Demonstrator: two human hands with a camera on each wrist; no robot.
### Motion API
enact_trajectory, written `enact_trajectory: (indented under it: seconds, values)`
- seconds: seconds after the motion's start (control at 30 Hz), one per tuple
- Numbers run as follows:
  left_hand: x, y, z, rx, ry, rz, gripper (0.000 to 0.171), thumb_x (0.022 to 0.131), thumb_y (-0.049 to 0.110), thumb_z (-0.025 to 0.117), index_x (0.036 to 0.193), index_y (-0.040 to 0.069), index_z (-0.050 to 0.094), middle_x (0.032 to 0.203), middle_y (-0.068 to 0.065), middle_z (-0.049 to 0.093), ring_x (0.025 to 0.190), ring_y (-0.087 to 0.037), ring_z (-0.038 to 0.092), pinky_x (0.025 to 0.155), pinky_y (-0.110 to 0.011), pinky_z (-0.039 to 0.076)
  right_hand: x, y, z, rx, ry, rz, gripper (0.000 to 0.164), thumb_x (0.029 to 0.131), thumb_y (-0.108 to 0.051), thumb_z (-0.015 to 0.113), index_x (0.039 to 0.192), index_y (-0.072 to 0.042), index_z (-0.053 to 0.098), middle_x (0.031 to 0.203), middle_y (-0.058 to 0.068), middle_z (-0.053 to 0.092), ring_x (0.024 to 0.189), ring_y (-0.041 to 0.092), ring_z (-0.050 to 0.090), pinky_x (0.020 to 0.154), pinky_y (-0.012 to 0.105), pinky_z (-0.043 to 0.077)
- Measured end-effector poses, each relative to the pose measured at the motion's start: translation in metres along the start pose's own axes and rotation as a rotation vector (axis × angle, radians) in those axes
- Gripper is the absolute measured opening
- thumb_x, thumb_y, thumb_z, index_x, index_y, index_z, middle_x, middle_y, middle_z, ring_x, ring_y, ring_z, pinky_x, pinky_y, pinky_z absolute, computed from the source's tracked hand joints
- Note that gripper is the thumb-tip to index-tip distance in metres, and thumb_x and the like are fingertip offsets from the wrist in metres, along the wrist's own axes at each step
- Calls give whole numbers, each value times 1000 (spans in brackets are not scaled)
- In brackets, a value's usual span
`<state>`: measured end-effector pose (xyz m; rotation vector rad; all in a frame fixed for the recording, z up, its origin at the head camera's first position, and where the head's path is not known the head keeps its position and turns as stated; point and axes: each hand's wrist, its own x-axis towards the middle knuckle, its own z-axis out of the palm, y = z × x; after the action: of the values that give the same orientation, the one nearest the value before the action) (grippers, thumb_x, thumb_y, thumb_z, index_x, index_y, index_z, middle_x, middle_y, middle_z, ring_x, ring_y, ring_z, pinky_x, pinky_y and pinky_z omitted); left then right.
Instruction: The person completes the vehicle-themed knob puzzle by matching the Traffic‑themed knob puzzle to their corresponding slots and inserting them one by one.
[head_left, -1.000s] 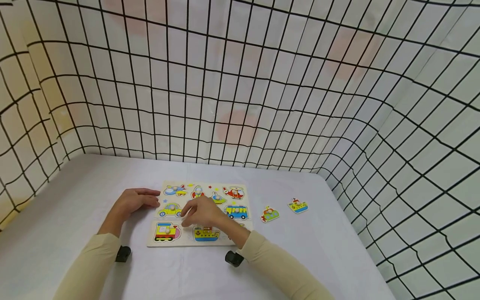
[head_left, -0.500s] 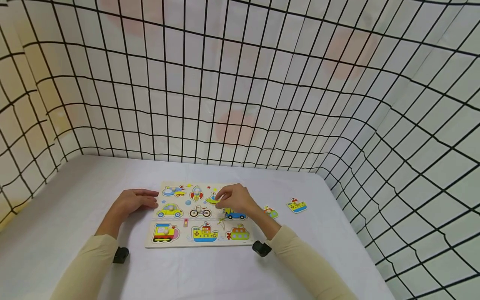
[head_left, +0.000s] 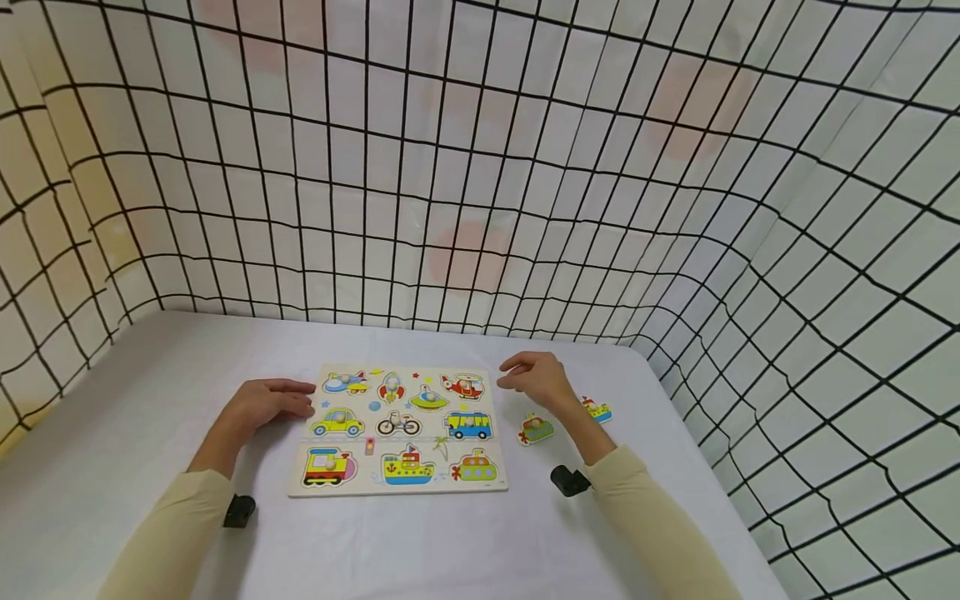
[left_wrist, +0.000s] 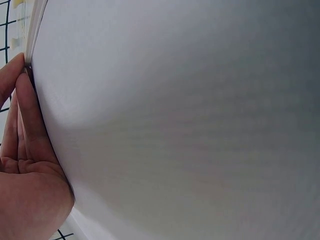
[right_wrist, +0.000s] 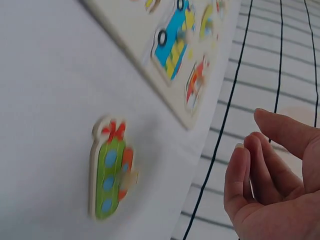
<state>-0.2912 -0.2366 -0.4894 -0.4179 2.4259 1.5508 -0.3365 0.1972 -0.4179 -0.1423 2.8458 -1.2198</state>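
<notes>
A wooden peg puzzle board (head_left: 367, 475) with vehicle pictures lies on the white table. My left hand (head_left: 258, 408) rests at its left edge, fingertips touching the side; the left wrist view shows fingers and thumb (left_wrist: 9, 77) by that edge. To the right of the board, my right hand (head_left: 538, 381) hovers with nothing in its loosely bent fingers. Below it on the table lies a green submarine piece (head_left: 537, 429), its knob visible in the right wrist view. A yellow and blue ship piece (head_left: 600, 409) is partly hidden by the right forearm.
Knobbed pieces such as the helicopter (head_left: 465, 387), bus (head_left: 469, 425) and train (head_left: 328, 467) sit in the board. The ship (head_left: 408, 467) and submarine (head_left: 475, 468) places show pictures without knobs. Black netting (head_left: 420, 275) before a white cloth surrounds the table.
My right hand has moved from the middle of the board, past the flying saucer, to beyond its right edge, uncovering the bicycle and bus. The left hand keeps its place.
</notes>
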Motion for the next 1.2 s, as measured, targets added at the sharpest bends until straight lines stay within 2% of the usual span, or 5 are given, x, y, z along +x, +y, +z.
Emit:
enact_trajectory:
  seconds: [0.3,0.57,0.73,0.87,1.2]
  values:
    - [-1,-1,1,0,1,9,63,83,28,81,138,5,62,141,-21,61,133,-41,49,108,-56,41,3,40,-37,51,90,64,35,87,-19,79,119,-7,74,107,12,76,98,32,70,89,45,55]
    - [-1,-1,-1,-15,-4,4,63,82,28,82,138,6,63,136,-18,66,128,-37,54,103,-50,44,0,69,-59,41,127,168,40,90,-19,77,128,-8,69,124,17,71,106,36,68,87,47,56]
    - [-2,0,-2,-9,-5,6,63,83,28,82,138,7,62,137,-18,65,130,-38,52,105,-51,43,-2,92,-70,13,155,194,41,91,-20,75,128,-4,68,122,18,72,105,36,68,88,45,56]
    - [0,0,-1,-8,-2,4,63,83,28,82,139,7,62,138,-18,64,129,-38,53,105,-52,43,-3,109,-76,-7,167,238,39,91,-21,75,126,-5,70,122,17,72,108,31,68,86,37,53]
    - [1,-1,-1,-16,-2,3,62,82,28,82,138,8,63,140,-18,63,131,-38,52,104,-52,44,-8,133,-73,-1,163,316,33,90,-18,72,121,-6,74,134,22,64,116,33,58,85,36,46]
